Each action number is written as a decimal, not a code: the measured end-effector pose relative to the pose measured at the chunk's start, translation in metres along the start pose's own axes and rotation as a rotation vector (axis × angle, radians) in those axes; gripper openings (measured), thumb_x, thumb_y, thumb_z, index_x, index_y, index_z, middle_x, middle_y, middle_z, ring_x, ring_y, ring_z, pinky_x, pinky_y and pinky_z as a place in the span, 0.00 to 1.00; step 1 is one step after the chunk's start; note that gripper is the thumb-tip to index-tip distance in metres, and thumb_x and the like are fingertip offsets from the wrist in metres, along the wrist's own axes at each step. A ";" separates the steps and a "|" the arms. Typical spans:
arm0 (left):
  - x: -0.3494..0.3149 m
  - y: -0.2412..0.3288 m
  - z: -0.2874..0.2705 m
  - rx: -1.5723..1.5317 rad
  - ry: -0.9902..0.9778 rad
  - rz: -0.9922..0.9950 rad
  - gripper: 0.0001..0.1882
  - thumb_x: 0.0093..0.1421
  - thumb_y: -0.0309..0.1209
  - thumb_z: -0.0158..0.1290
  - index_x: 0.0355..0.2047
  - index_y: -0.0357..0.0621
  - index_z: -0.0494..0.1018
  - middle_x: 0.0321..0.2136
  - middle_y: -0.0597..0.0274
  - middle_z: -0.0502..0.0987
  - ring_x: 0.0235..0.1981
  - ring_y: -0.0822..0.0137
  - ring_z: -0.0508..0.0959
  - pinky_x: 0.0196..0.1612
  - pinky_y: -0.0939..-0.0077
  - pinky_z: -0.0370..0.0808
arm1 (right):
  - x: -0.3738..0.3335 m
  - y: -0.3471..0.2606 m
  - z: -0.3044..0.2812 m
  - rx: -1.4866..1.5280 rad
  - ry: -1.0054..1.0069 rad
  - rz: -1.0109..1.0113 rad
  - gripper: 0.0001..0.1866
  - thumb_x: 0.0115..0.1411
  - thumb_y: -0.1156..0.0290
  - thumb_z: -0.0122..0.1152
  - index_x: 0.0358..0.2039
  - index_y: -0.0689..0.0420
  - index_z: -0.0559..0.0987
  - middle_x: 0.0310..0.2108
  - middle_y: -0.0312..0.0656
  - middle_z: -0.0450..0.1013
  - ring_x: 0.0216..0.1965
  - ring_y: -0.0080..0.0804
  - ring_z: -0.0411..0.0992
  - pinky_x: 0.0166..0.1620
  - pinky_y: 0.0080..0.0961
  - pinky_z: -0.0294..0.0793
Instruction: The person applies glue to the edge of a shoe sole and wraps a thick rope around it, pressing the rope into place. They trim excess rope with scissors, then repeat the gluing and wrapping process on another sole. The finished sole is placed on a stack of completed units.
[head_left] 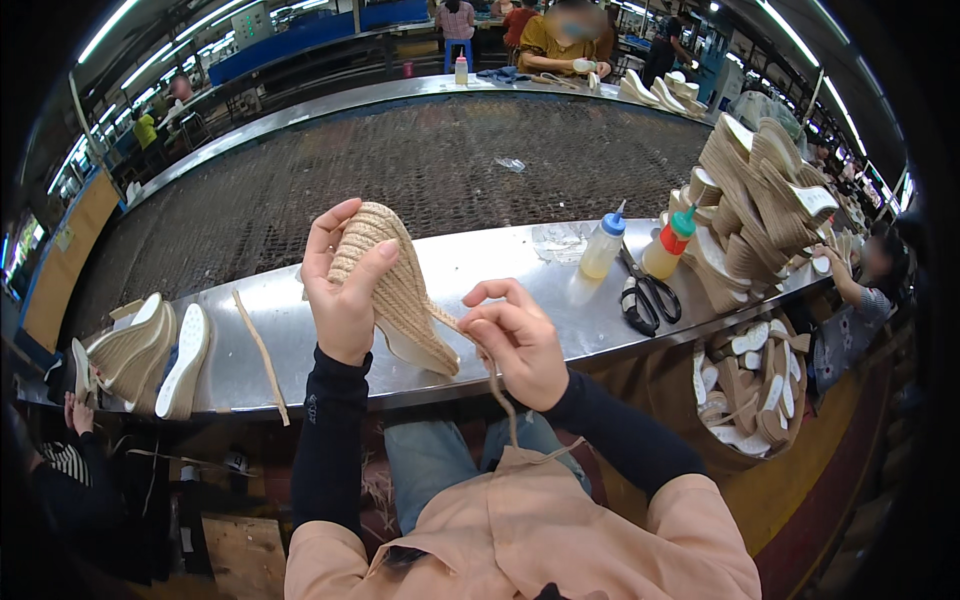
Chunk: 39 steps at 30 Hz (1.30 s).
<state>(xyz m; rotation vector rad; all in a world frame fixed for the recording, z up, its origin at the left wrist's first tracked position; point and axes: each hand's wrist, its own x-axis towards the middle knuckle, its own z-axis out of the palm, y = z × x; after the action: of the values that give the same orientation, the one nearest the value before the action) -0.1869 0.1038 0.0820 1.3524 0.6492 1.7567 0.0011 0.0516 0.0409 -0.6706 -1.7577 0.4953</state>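
My left hand (pixel 348 285) grips a wedge shoe sole (pixel 395 285) wrapped in braided tan rope, its thick heel end up and its narrow end pointing down toward me. The thumb lies across the braid; the other fingers go behind it. Close by on the right, my right hand (pixel 515 345) pinches a braided jute strip (pixel 497 385) between thumb and fingers. One end of the strip runs to the sole's lower side, and the loose length hangs down over my lap.
On the metal bench edge (pixel 480 250) stand a blue-capped glue bottle (pixel 603 248), a green-tipped one (pixel 668 248) and black scissors (pixel 648 295). Wedge soles pile up (pixel 765 200) at right, above a full bin (pixel 745 440). More soles (pixel 183 362) and a loose strip (pixel 262 360) lie left. Co-workers sit around.
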 end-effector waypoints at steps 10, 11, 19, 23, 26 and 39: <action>-0.024 0.019 0.015 0.047 -0.223 0.080 0.28 0.46 0.27 0.60 0.48 0.36 0.64 0.39 0.58 0.72 0.38 0.73 0.73 0.44 0.79 0.70 | -0.024 -0.009 -0.018 0.892 -0.048 1.034 0.13 0.67 0.62 0.45 0.36 0.60 0.69 0.31 0.46 0.74 0.16 0.24 0.71 0.15 0.17 0.69; -0.024 0.019 0.015 0.048 -0.226 0.087 0.28 0.47 0.27 0.60 0.48 0.36 0.64 0.39 0.57 0.72 0.39 0.73 0.73 0.44 0.79 0.70 | -0.025 -0.012 -0.018 0.946 -0.023 0.988 0.13 0.67 0.62 0.46 0.38 0.61 0.69 0.30 0.46 0.74 0.15 0.24 0.71 0.15 0.17 0.69; -0.017 0.011 0.011 -0.125 -0.199 -0.038 0.29 0.49 0.27 0.57 0.51 0.37 0.61 0.40 0.56 0.71 0.39 0.71 0.74 0.45 0.78 0.72 | -0.014 -0.026 -0.033 0.752 -0.222 0.920 0.17 0.66 0.59 0.47 0.43 0.61 0.71 0.30 0.47 0.76 0.13 0.24 0.71 0.16 0.16 0.71; -0.012 0.006 0.007 -0.183 -0.187 -0.076 0.28 0.50 0.27 0.57 0.51 0.37 0.61 0.39 0.56 0.70 0.39 0.71 0.74 0.45 0.78 0.73 | -0.003 -0.027 -0.025 0.722 -0.270 0.933 0.18 0.67 0.58 0.45 0.44 0.61 0.72 0.28 0.47 0.76 0.16 0.24 0.73 0.21 0.15 0.74; -0.009 0.004 0.004 -0.184 -0.172 -0.089 0.28 0.49 0.26 0.56 0.51 0.37 0.61 0.39 0.57 0.71 0.39 0.71 0.74 0.44 0.77 0.73 | 0.006 -0.023 -0.016 0.775 -0.231 0.999 0.15 0.65 0.60 0.52 0.37 0.61 0.74 0.26 0.44 0.76 0.19 0.24 0.74 0.24 0.16 0.75; -0.009 0.003 0.004 -0.219 -0.144 -0.081 0.27 0.51 0.23 0.56 0.51 0.36 0.61 0.39 0.57 0.72 0.39 0.71 0.75 0.44 0.78 0.73 | 0.011 -0.012 0.008 0.719 -0.090 0.980 0.14 0.59 0.66 0.60 0.19 0.57 0.72 0.15 0.34 0.69 0.14 0.19 0.69 0.19 0.15 0.70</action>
<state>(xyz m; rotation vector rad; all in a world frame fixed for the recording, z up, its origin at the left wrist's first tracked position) -0.1836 0.0941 0.0808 1.2694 0.4132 1.5980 -0.0108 0.0500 0.0541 -0.9440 -1.0833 1.7367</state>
